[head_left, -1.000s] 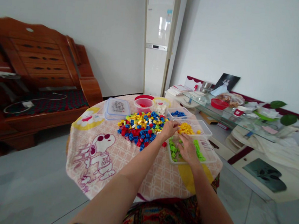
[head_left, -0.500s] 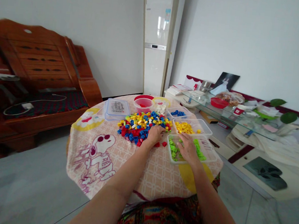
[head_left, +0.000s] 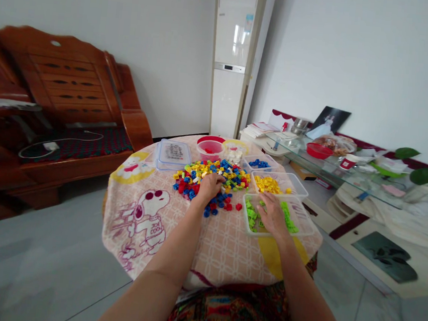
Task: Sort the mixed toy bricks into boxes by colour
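A pile of mixed toy bricks [head_left: 235, 175] lies mid-table, in red, yellow, blue and green. My left hand [head_left: 210, 184] is over the front of this pile, fingers curled down among the bricks; whatever they hold is too small to make out. Over the clear box of green bricks [head_left: 288, 219] rests my right hand [head_left: 271, 212], its fingers apart and nothing visible in them. Behind that box stands a clear box of yellow bricks [head_left: 268, 184], and farther back one with blue bricks [head_left: 258, 163]. White bricks [head_left: 233, 155] sit beside a pink round tub [head_left: 209, 150].
A lidded clear box [head_left: 173, 155] stands at the table's back left. The round table has a patterned cloth [head_left: 224, 252]. To the right is a glass-topped cabinet [head_left: 301, 151] with a red bowl [head_left: 319, 150]; a wooden bench [head_left: 73, 91] stands left.
My left hand has moved left over the pile, and blue bricks now show at the front edge where it was. My right hand stays over the green box. The whole view has shifted slightly.
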Tool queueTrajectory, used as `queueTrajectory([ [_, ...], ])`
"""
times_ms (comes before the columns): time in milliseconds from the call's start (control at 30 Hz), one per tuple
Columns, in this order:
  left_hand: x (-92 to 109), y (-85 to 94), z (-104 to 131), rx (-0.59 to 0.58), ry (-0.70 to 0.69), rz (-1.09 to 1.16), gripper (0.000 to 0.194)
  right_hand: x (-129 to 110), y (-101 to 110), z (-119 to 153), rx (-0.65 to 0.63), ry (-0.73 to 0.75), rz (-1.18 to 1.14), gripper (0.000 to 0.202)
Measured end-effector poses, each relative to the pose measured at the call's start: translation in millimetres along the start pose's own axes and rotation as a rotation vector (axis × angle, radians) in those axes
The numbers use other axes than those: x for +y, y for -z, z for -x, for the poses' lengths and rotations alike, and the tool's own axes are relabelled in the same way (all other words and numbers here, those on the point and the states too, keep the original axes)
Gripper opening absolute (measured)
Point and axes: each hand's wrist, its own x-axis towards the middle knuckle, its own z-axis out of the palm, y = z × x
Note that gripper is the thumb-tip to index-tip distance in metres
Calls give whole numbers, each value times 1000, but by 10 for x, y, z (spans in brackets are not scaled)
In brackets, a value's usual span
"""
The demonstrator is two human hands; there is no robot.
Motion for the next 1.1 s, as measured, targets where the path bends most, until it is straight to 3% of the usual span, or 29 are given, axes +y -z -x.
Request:
queueTrajectory([
  [200,58,-6,18,-117,-77,-51,21,11,-20,10,26,16,-3,45],
  [333,28,-16,6,-106,-79,-18,20,8,-15,11,21,7,-10,46],
  [700,-14,-103,-20,-1,16,538,16,-13,-2,5,1,4,6,44],
  [900,233,-376,-1,-29,46,844,17,7,-3,5,3,18,-10,44],
  [1000,435,-531,-22,-82,-70,916,25,3,1,2,-5,12,-14,46],
  [1100,634,-642,-60,-133,-230,839,33,-13,6,4,-14,3,-9,49],
])
